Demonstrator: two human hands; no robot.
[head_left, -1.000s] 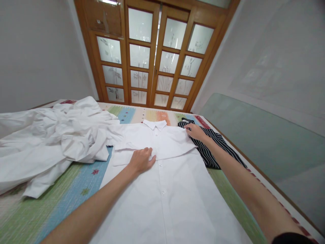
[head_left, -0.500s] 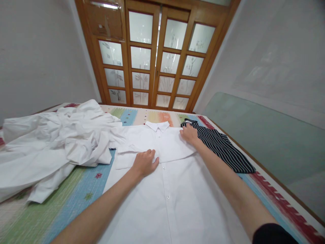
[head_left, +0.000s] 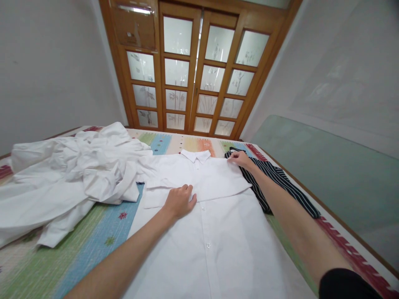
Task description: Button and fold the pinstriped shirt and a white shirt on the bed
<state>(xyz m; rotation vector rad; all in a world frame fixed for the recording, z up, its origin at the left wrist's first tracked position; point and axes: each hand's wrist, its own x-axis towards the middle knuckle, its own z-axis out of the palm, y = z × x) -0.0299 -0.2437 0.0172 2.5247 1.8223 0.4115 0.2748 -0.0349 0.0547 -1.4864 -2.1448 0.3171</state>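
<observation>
A white button-up shirt (head_left: 230, 232) lies front up before me, its collar (head_left: 197, 156) at the far end. Sleeve cloth (head_left: 224, 187) lies across its chest, the lower edge running sideways over the button line. My left hand (head_left: 180, 202) is closed at that edge near the middle, fingers curled down onto the cloth; what its fingertips grip is partly hidden. At the far right shoulder, my right hand (head_left: 240, 159) pinches the shirt's edge between thumb and fingers. Just beyond and beneath that hand is a black-and-white striped garment (head_left: 280, 178), partly covered by my forearm.
A crumpled heap of white cloth (head_left: 75, 178) fills the left side, touching the shirt's left sleeve area. Everything lies on a colourful striped cover (head_left: 93, 241). Beyond stand wooden doors with glass panes (head_left: 190, 95); a pale green board (head_left: 324, 153) borders the right.
My right hand has moved slightly right, drawing the shirt's shoulder edge outward, and its fingers now pinch more visibly. My left hand stays almost in place. The view has shifted slightly.
</observation>
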